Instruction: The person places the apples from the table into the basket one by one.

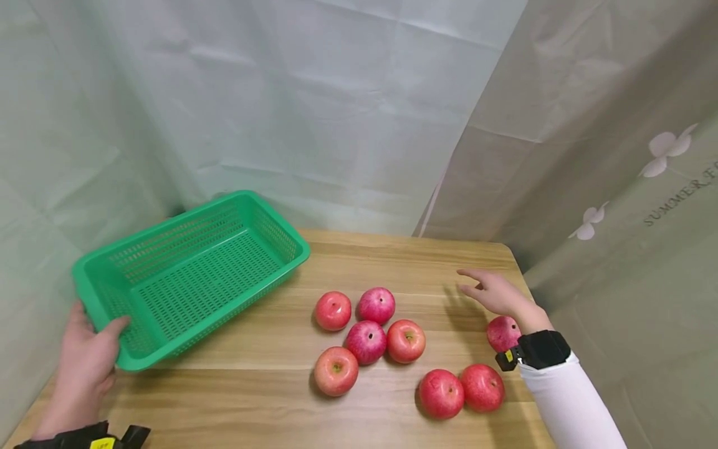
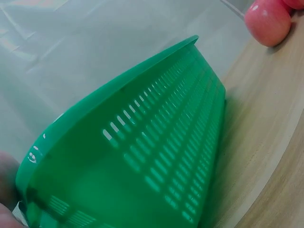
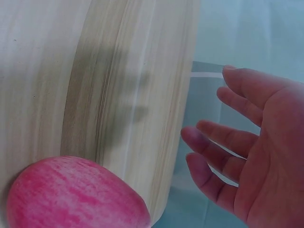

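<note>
Pale draped sheeting (image 1: pixel 348 112) on all sides. Light wood-grain bench (image 1: pixel 359 405). Green slotted basket (image 1: pixel 191 268), empty, at bench's left; near corner held in left hand (image 1: pixel 84 368) grip. 8 red apples (image 1: pixel 366 342) centre-right. Right hand (image 1: pixel 496 293) spread wide, holding nothing.

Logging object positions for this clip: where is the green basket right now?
In the head view the green basket sits at the table's left rear, tilted, its near corner gripped by the left hand; the apples lie to its right.
</note>
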Demonstrator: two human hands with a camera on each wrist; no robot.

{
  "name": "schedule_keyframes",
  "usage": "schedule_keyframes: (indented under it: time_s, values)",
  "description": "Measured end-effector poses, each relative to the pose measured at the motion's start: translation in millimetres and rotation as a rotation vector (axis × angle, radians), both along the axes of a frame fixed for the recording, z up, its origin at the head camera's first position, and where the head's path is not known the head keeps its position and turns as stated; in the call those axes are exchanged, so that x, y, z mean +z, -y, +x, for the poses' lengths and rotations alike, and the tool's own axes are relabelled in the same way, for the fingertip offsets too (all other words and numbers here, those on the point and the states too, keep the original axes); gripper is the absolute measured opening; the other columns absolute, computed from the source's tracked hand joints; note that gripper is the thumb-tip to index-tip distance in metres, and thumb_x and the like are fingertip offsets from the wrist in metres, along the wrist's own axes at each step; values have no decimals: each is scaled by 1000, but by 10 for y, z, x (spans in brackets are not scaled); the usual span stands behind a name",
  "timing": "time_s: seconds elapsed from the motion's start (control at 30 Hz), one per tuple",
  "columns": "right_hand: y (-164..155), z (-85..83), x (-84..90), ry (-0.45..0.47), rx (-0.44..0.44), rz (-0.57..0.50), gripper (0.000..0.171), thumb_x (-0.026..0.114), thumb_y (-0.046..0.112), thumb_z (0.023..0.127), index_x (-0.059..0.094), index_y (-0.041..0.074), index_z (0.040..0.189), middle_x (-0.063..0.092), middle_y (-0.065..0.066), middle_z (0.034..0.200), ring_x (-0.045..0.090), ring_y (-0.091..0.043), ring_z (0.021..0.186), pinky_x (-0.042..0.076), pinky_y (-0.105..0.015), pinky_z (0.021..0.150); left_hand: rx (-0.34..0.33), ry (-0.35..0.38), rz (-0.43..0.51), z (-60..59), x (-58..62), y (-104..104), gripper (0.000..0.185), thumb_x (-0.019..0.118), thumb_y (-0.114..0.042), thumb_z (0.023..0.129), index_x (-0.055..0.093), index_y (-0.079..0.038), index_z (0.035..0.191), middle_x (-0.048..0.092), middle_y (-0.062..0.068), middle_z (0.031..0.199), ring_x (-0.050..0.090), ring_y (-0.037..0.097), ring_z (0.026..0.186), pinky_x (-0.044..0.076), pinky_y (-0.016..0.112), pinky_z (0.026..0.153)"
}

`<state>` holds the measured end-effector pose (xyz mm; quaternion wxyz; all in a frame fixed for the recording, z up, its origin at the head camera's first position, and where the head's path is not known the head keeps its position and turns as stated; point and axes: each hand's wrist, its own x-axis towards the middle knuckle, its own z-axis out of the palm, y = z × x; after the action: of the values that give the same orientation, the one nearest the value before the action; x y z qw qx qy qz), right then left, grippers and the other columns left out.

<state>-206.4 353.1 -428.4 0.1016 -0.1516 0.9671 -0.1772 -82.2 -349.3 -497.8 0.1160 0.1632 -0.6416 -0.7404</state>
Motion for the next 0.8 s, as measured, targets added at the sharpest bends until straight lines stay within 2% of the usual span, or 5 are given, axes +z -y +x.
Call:
schedule_keyframes:
  time_s: [0.1,0.17,0.23,0.37,0.8]
  values:
    - [-23,5,-9,-9,1,-2,56,64,33,109,55,3,154,57,-26,151,70,-40,115,54,-60,101,14,-10,56,-14,12,6,84,49,4,109,0,-20,172,31,14,169,53,13,140,56,14,79]
    - [-32,12,-12,-15,3,-3,56,64,35,109,55,4,155,58,-26,150,70,-39,115,54,-60,100,33,10,63,-31,29,11,87,51,4,108,-4,-18,171,44,6,155,64,2,119,57,15,78]
    - [-43,20,-17,-21,3,-7,56,64,35,109,55,5,155,59,-25,150,71,-38,114,55,-59,99,49,47,41,-51,49,14,88,54,1,108,-7,-17,170,45,-6,141,62,-10,99,58,16,76]
    - [-66,40,-37,-35,3,-16,55,64,35,109,56,5,154,60,-24,149,71,-37,112,55,-59,98,39,99,-12,-94,60,26,88,55,-3,108,-7,-14,170,46,-5,132,62,-11,94,58,16,71]
    - [-109,120,-41,-34,-34,-28,54,64,34,109,57,4,153,60,-25,148,68,-39,115,56,-58,97,-81,43,-61,-300,11,227,87,62,-13,109,3,-13,173,56,-18,112,69,-2,82,60,24,59]
